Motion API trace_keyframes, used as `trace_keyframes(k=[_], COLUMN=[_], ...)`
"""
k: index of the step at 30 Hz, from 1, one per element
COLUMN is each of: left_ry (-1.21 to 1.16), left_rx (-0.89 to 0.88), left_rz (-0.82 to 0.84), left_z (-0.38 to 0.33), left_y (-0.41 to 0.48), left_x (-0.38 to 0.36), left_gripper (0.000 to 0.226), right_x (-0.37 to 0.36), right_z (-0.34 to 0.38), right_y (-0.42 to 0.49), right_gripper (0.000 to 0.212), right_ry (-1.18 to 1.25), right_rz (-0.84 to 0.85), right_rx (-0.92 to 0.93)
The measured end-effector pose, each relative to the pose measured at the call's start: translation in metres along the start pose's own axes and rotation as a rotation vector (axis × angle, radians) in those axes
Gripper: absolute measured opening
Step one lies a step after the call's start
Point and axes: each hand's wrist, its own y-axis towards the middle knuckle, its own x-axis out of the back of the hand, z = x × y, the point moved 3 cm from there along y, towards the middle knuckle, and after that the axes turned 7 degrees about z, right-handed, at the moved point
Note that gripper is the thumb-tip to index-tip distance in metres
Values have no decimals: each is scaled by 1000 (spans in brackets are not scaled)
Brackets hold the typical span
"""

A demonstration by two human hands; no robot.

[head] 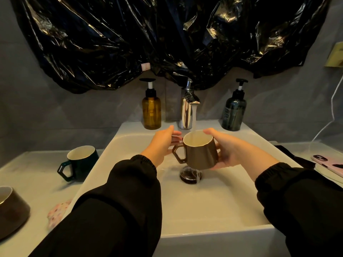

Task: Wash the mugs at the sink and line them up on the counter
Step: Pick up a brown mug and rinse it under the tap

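Fingers (210, 132) of the right hand (233, 151) wrap the far side and base of a brown mug (199, 151), grasping it upright over the sink (213, 206), directly above the drain plug (190, 175). Water from the chrome tap (186, 110) falls straight into the mug's pale inside, just beside those fingers. The left hand (161, 145) is spread and released, holding nothing; its fingertips reach toward the mug's rim and sit just beside the angular handle, which points at that palm.

Judging by how things lie, the work is in its early or middle part: this mug is being rinsed, not yet scrubbed by the free hand. Well to the left of the left fingers, a dark green mug (81, 162) stands upright on the white surface (33, 182), and nearer the body a second brown mug (11, 210) sits at the edge of view. Whether these two are already washed cannot be told. They stand apart, not in a tidy line, so the lining-up looks undone. Two pump bottles flank the tap beyond the fingers.
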Motion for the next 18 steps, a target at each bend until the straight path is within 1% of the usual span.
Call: trace_keyframes(k=[2,4,8,11,13,15,18], left_ry=[-3,8,39,62,69,72,115], left_rx=[0,15,19,-4,-30,-37,-22], left_rz=[3,2,50,92,85,77,62], left_z=[-1,-1,0,-1,-4,-6,-6], left_y=[0,-1,-4,-5,-6,-7,-9], left_x=[-1,-2,-3,-5,-6,-7,-6], left_gripper=[41,39,33,25,24,23,18], right_x=[0,-5,-6,4,6,3,1], right_z=[2,3,-1,-2,1,2,2], right_y=[3,5,7,8,6,5,6], right_gripper=[75,76,78,79,78,76,78], right_ry=[45,62,-9,17,40,53,17], right_rz=[-30,-5,34,-29,-58,-36,20], right_rx=[35,32,-31,-9,23,23,-24])
